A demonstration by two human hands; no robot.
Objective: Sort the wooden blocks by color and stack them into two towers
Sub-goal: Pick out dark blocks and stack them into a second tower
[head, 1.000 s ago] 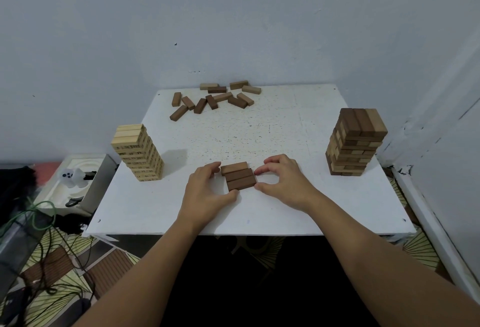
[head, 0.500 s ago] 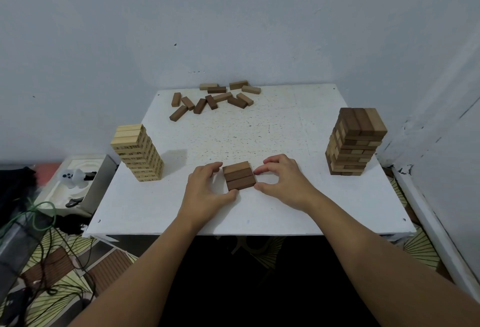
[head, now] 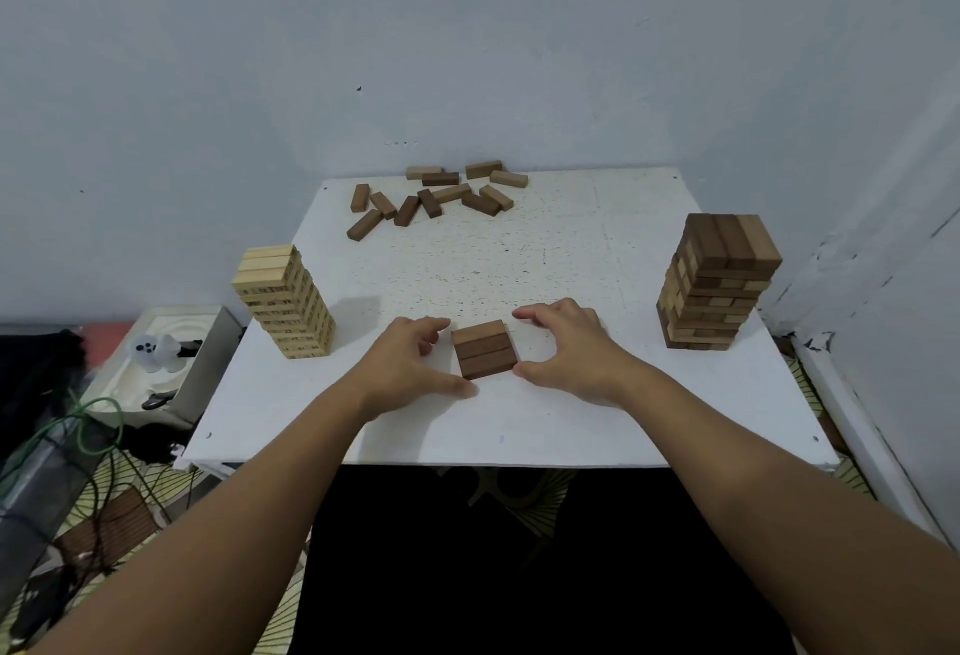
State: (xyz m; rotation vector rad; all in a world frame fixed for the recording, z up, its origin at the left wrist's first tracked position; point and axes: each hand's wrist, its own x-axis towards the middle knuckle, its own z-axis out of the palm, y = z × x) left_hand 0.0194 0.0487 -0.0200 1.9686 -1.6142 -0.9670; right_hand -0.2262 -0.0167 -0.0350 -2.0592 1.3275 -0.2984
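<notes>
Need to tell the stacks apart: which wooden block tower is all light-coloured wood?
The pale wooden tower at the table's left edge. The tower on the right is mostly dark brown blocks with lighter ones mixed in.

Dim, flat light, soft shadows, wide-angle bending at the edges, slight softness.

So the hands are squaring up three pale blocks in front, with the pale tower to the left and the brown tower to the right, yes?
Not quite: the head view shows the three blocks between the hands are dark brown, not pale. The rest holds: pale tower left, brown tower right.
</notes>
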